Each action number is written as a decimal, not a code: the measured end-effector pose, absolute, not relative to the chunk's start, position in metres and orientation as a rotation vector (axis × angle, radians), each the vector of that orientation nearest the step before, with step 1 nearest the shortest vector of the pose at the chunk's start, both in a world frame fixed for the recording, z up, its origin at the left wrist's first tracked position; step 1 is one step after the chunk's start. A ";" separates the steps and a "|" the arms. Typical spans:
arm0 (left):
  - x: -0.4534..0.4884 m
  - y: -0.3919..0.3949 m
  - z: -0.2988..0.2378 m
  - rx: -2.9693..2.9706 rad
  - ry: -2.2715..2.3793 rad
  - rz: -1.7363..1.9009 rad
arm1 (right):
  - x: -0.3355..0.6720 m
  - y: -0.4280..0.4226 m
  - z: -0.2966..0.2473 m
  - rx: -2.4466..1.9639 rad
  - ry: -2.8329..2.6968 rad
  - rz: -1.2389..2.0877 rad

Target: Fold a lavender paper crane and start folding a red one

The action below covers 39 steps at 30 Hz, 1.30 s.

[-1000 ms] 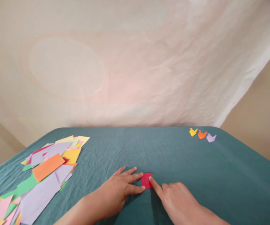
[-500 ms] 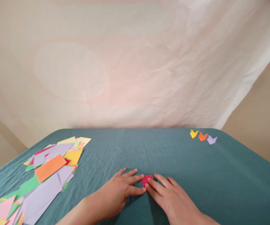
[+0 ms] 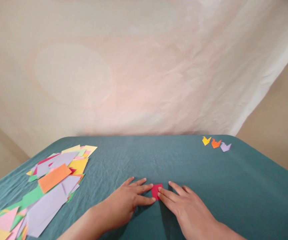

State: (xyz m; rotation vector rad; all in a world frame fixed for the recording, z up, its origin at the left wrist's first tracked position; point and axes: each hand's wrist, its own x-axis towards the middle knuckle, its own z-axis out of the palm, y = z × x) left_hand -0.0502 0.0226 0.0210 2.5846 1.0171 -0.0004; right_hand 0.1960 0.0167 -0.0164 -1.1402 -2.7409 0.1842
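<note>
A small folded red paper lies on the teal tablecloth near the front middle. My left hand rests flat beside it, fingers stretched out, with the fingertips touching the paper's left edge. My right hand lies flat on the other side, fingers spread, its fingertips pressing on the paper's right edge. Most of the red paper still shows between the two hands.
A loose heap of coloured paper sheets covers the left of the table. Three small folded figures stand at the far right: yellow, orange and lilac. A pale cloth backdrop hangs behind the table.
My right hand went from pointing with one finger on the red paper to lying flat with fingers spread at its right edge. The left hand has hardly moved.
</note>
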 end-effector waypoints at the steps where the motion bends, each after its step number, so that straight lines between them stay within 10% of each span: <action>1: -0.050 0.022 0.021 2.584 1.020 -0.010 | 0.196 0.017 -0.017 -1.144 -2.732 0.180; 39: -0.031 0.018 0.003 2.279 1.168 0.592 | 0.192 0.037 -0.025 -1.056 -2.265 0.405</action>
